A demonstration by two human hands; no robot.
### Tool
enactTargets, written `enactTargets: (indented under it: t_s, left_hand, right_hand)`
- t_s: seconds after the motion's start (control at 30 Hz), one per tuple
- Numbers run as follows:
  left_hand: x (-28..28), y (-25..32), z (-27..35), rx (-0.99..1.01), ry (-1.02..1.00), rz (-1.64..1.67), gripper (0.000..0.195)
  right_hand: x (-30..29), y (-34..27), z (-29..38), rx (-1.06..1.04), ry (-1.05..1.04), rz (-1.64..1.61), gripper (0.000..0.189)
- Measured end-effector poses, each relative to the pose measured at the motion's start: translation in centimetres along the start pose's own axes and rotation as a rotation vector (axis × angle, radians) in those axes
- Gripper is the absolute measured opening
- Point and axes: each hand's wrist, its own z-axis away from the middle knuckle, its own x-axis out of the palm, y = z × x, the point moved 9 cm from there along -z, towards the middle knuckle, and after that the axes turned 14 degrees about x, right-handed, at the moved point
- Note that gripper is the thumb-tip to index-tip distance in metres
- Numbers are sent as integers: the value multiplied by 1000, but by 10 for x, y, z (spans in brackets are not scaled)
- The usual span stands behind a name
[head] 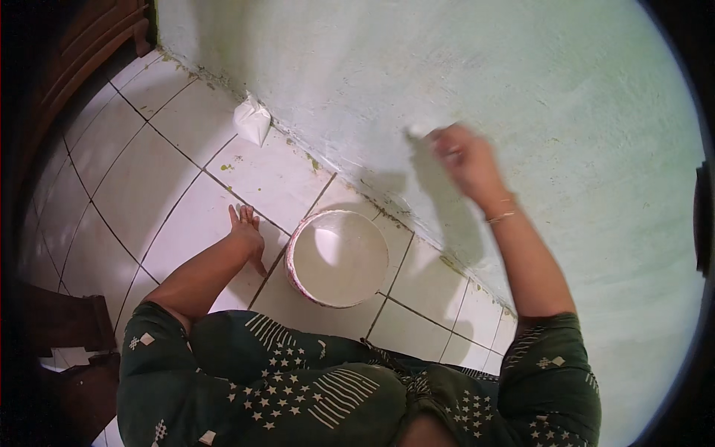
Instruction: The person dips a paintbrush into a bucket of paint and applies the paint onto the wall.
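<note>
My left hand (pixel 246 234) rests on the white floor tiles (pixel 184 229) with its fingers spread, left of a round plastic bucket (pixel 289 262). Cloudy, whitish liquid (pixel 341 268) fills part of the bucket, and a bright reflection shows on its surface. Up at the pale green wall (pixel 558 184), my right hand (pixel 461 153) is blurred, with its fingers curled around a small white object (pixel 417 131). Blur hides what exactly that object is. A shadow of the hand and arm falls on the wall below.
A knotted white plastic bag (pixel 253 120) sits on the floor against the wall's foot. Flaked paint (pixel 314 163) marks the wall's lower edge. Carved wooden furniture (pixel 84 50) stands at the upper left, and another dark wooden piece (pixel 72 318) at the lower left.
</note>
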Motion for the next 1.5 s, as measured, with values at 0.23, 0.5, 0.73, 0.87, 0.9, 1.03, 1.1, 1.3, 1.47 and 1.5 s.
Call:
enactTargets:
  t_s: [0.23, 0.5, 0.73, 0.87, 0.9, 1.03, 1.1, 1.3, 1.47, 1.5]
  left_hand:
    - [8, -4, 3, -28, -38, 4, 150]
    - [-1, -5, 4, -37, -25, 15, 148]
    - [-5, -3, 14, -26, 6, 37, 148]
    - [-5, -1, 8, -17, 11, 24, 149]
    - [-4, -2, 9, -28, -7, 32, 150]
    - [-9, 1, 4, -47, -41, 19, 151]
    - [3, -4, 4, -85, -85, 44, 151]
    - [-7, -3, 3, -70, -45, 89, 149]
    - [-3, -5, 6, -72, -54, 84, 151]
    - [-6, -4, 6, -66, -49, 72, 151]
  right_hand:
    - [-226, -81, 51, -523, 804, 162, 18]
    - [-102, -16, 65, -249, 845, 647, 28]
    - [126, 82, 113, -65, -81, 192, 20]
    - [79, 100, 92, 106, -125, 107, 18]
    - [47, 92, 83, 181, -113, 5, 20]
    - [-125, 37, 84, -57, 321, 24, 28]
    - [-197, 5, 95, -189, 651, 141, 35]
    - [-248, 24, 104, -231, 993, 320, 29]
    - [-64, 64, 119, -193, 669, 524, 35]
    - [-36, 67, 132, -216, 573, 477, 33]
